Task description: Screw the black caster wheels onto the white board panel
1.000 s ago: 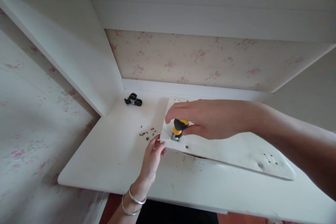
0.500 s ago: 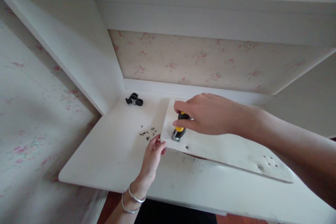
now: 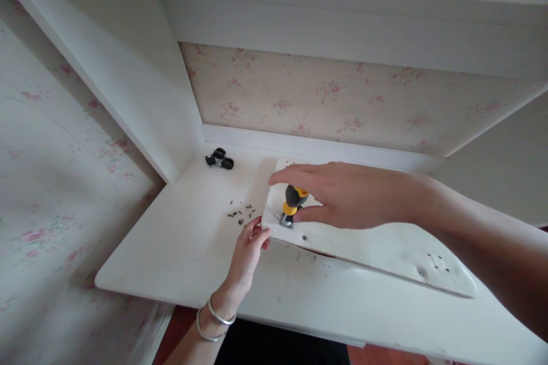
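Note:
My right hand [image 3: 342, 194] is closed round the black and yellow handle of a stubby screwdriver [image 3: 293, 201]. The tool stands upright on a small metal bracket [image 3: 286, 222] at the near left corner of a loose white board [image 3: 385, 245]. My left hand [image 3: 249, 245], with two silver bangles at the wrist, grips the left corner edge of that board with its fingertips. Several small dark screws [image 3: 240, 215] lie scattered on the white desk [image 3: 184, 251] just beyond my left hand.
A black caster wheel [image 3: 219, 158] lies at the back left of the desk. White side panels and an upper shelf enclose the space. Floral wallpaper covers the back wall [image 3: 321, 97]. The board's far right end [image 3: 440, 268] shows several small holes.
My right hand has turned on the screwdriver handle, its fingers shifting round and back. The left hand has stayed at the board's corner. The view has drifted slightly.

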